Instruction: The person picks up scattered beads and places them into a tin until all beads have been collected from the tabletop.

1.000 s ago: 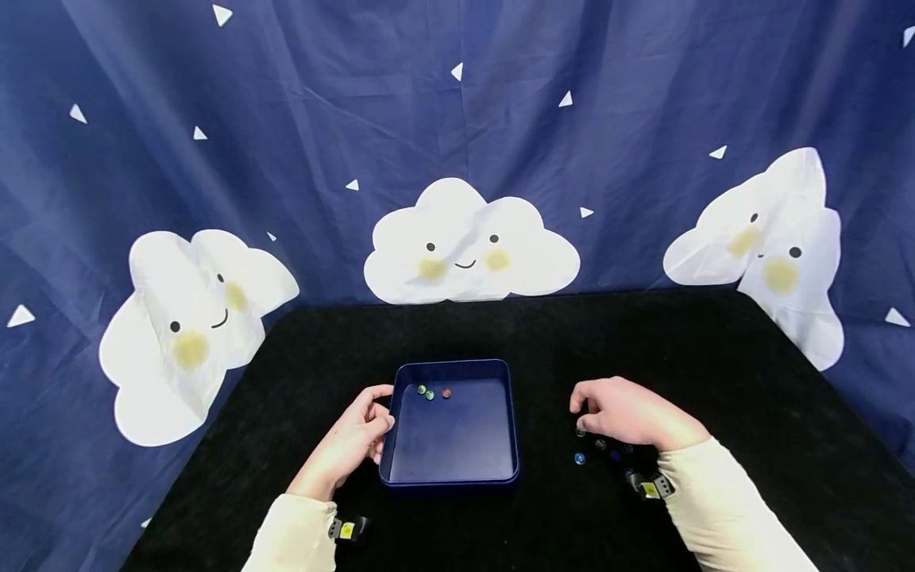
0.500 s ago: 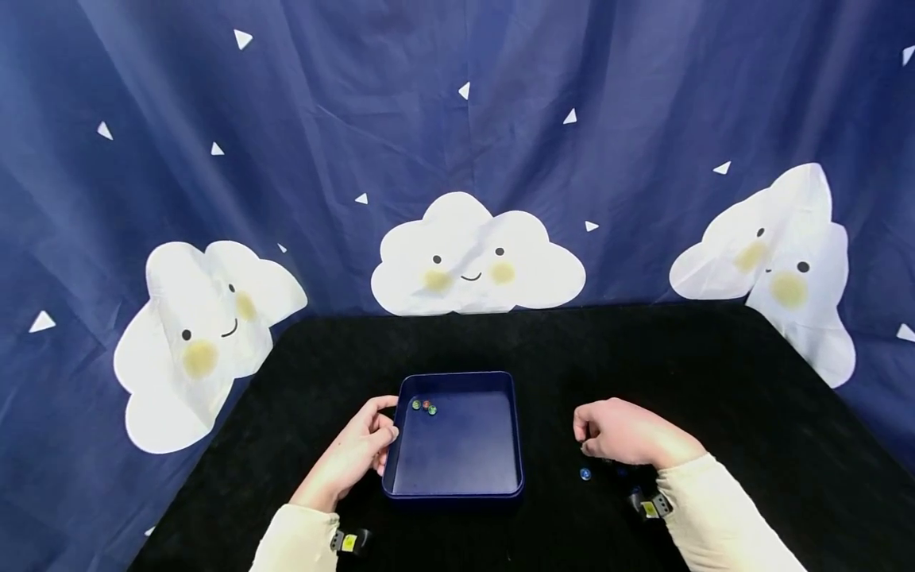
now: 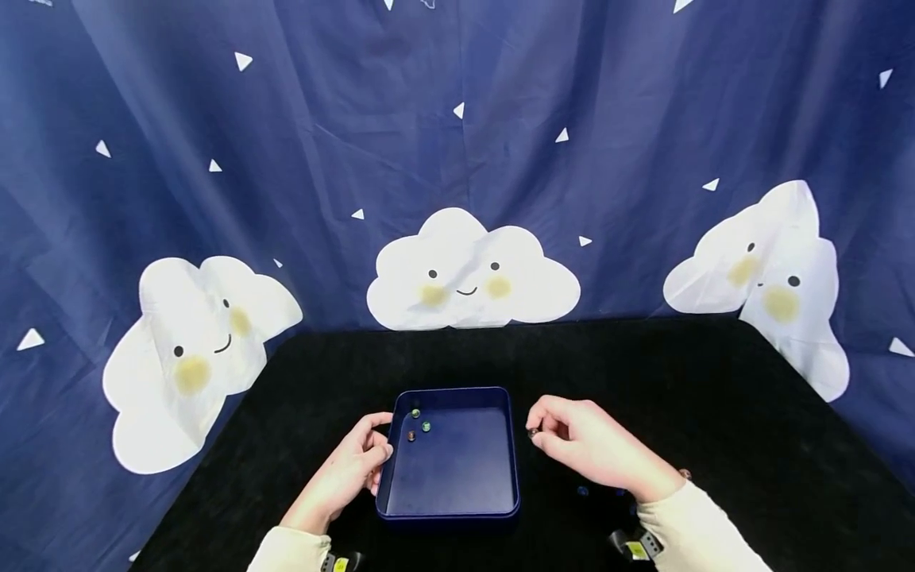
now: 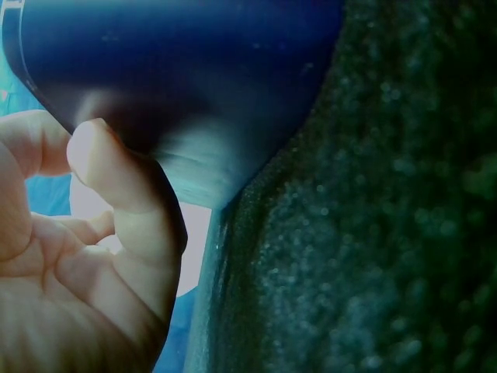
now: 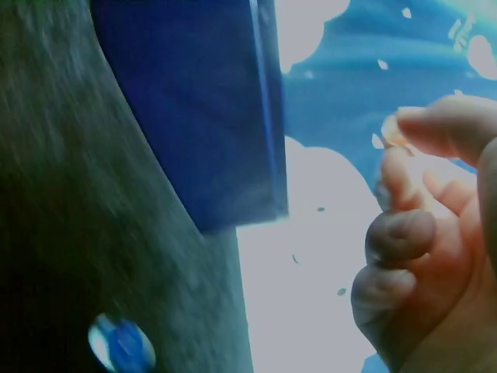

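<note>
Left hand (image 3: pixel 348 470) holds the tray (image 3: pixel 457 478) at its left wall, thumb against the side. Right hand (image 3: pixel 589 445), well apart from the left, pinches a dark marble (image 3: pixel 532 433) between thumb and forefinger, just to the right of the tray and outside it. Three marbles lie near one another inside the tray, toward its far left corner: two green ones (image 3: pixel 426 427) and a reddish one (image 3: pixel 411 436). On the black counter (image 3: pixel 629 357), a blue marble (image 3: pixel 583 491) lies below the right hand. Behind hangs a blue curtain (image 3: pixel 300 159) printed with smiling white clouds (image 3: pixel 472 274).
</note>
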Tool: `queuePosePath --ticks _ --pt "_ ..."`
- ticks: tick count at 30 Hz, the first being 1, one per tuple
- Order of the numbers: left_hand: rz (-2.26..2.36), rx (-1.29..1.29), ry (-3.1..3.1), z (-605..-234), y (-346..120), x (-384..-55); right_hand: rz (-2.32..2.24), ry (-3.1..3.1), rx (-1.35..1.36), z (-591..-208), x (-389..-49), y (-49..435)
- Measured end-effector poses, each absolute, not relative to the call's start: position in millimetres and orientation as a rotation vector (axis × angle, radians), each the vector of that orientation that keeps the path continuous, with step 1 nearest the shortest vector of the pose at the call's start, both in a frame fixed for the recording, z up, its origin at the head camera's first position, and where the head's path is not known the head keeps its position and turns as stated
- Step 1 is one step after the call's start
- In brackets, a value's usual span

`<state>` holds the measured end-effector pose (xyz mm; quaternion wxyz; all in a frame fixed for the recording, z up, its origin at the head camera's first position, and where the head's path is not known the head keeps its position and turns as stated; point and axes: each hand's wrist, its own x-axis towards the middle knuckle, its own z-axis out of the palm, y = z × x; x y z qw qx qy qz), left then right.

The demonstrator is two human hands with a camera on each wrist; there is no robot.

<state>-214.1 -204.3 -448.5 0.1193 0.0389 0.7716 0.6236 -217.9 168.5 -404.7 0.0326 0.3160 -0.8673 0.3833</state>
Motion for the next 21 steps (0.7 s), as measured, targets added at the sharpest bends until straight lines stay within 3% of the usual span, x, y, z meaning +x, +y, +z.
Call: queuePosePath --ticks 9,21 --pt "1.809 0.124 2.236 -452 -202 -210 1.290 -2.642 0.988 -418 -199 136" --pt "1.809 0.103 2.259 -449 -208 -213 1.211 -2.734 0.967 -423 -201 120"
